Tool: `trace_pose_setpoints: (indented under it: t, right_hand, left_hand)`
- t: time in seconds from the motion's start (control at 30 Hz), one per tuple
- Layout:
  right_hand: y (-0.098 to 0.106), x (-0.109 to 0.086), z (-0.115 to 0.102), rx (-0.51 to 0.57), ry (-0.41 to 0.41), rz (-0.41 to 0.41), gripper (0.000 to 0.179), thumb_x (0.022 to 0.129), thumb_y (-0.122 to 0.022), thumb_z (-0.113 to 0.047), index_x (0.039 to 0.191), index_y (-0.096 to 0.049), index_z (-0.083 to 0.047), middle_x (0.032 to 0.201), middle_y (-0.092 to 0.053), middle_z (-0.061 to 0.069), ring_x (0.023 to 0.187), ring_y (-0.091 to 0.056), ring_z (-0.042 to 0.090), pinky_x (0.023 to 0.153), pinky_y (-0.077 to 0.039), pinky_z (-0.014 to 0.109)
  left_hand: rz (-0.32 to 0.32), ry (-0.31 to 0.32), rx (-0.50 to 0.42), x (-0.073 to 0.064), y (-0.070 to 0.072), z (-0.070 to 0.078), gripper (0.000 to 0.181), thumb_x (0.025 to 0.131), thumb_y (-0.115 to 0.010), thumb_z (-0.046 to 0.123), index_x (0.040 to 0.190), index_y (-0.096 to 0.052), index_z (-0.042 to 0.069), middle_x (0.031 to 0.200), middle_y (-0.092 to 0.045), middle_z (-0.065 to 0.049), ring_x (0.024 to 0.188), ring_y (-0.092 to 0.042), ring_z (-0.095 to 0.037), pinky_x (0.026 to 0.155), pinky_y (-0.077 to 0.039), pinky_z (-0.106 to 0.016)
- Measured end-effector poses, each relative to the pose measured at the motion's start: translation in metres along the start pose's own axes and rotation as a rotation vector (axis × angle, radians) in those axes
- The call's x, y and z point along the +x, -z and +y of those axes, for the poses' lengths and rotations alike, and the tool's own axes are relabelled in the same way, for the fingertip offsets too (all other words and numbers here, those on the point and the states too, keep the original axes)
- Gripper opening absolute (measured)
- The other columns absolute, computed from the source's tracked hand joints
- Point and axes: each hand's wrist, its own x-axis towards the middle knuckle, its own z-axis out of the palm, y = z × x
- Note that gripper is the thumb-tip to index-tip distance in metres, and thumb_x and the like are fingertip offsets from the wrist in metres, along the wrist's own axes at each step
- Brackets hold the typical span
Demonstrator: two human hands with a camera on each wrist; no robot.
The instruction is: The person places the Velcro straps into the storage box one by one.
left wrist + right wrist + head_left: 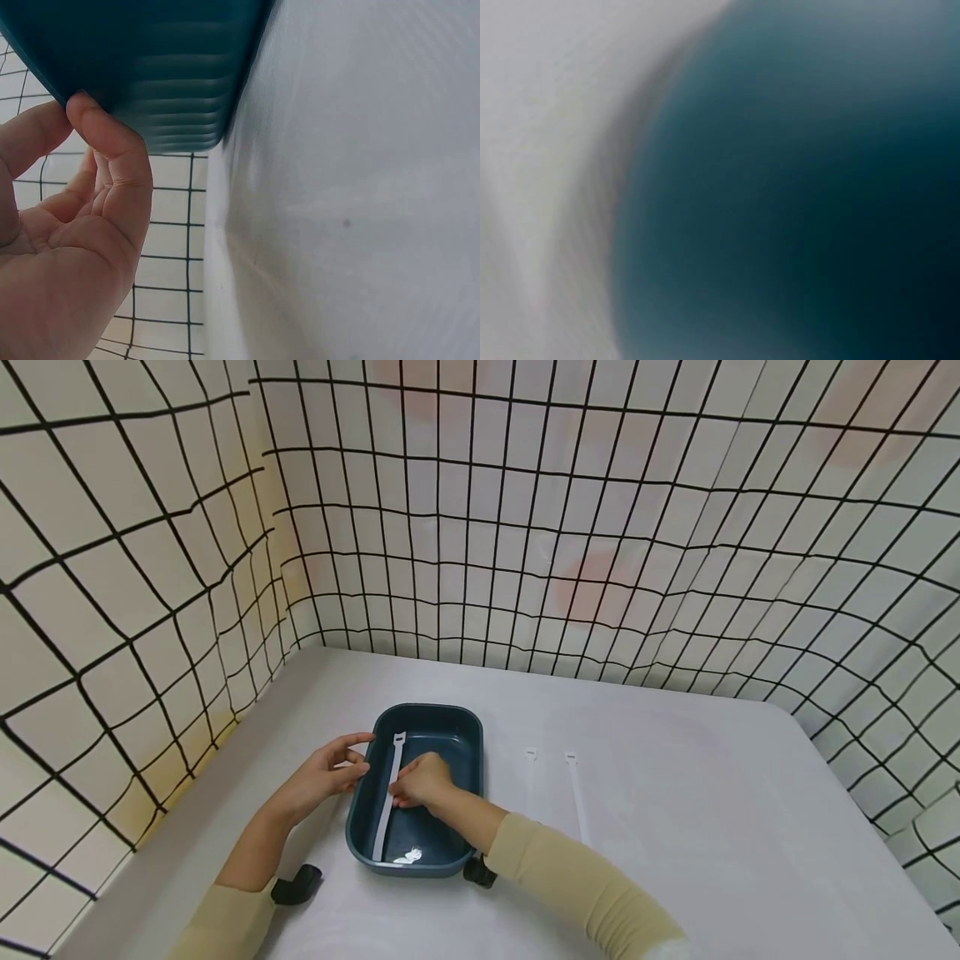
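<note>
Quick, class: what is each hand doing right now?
Left hand: open, thumb touching the tray wall.
Right hand: inside the tray, pinching the white strap.

1. Head view: bright, even light with soft shadows; grid lines bow strongly toward the frame edges.
2. Left wrist view: sharp on the thumb, softer at right.
3. Right wrist view: wholly blurred, dark at right.

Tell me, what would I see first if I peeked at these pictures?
A dark teal tray sits on the white table, with a white strap lying lengthwise inside it. The right hand reaches into the tray beside the strap, while the left hand touches the tray's left side. Two more white straps lie on the table to the right.
</note>
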Motion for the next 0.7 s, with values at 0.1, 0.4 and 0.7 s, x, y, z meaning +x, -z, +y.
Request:
trace_pose_setpoints:
  t: [0.1, 0.4, 0.7]
  right_hand:
    - [-0.0006, -0.0004, 0.0004, -0.016, -0.005, 0.002, 0.015, 0.081, -0.073, 0.007, 0.079, -0.061, -0.001, 0.062, -0.064, 0.009, 0.049, -0.061, 0.009, 0.049, -0.051, 0.020]
    - [-0.0021, -0.0002, 0.0005, -0.031, -0.017, 0.016, 0.015, 0.081, -0.075, 0.005, 0.075, -0.062, -0.001, 0.060, -0.065, 0.009, 0.050, -0.064, 0.010, 0.048, -0.051, 0.020]
    - [-0.0013, -0.0022, 0.0012, -0.110, 0.017, 0.045, 0.019, 0.077, -0.078, 0.005, 0.069, -0.062, -0.002, 0.055, -0.063, 0.006, 0.046, -0.062, 0.010, 0.045, -0.049, 0.020]
  left_hand:
    - [-0.006, 0.001, -0.003, 0.0004, 0.0003, -0.0008, 0.052, 0.098, -0.058, 0.010, 0.145, -0.038, 0.004, 0.102, -0.050, -0.018, 0.087, -0.057, -0.027, 0.077, -0.051, -0.030]
    - [-0.011, -0.007, -0.014, 0.0008, 0.0001, -0.0007, 0.053, 0.098, -0.058, 0.010, 0.145, -0.037, 0.001, 0.101, -0.050, -0.016, 0.084, -0.056, -0.024, 0.074, -0.050, -0.028]
    - [-0.021, -0.005, 0.002, 0.0002, 0.0008, -0.0002, 0.053, 0.098, -0.059, 0.012, 0.146, -0.037, 0.002, 0.102, -0.049, -0.016, 0.085, -0.054, -0.024, 0.074, -0.050, -0.028]
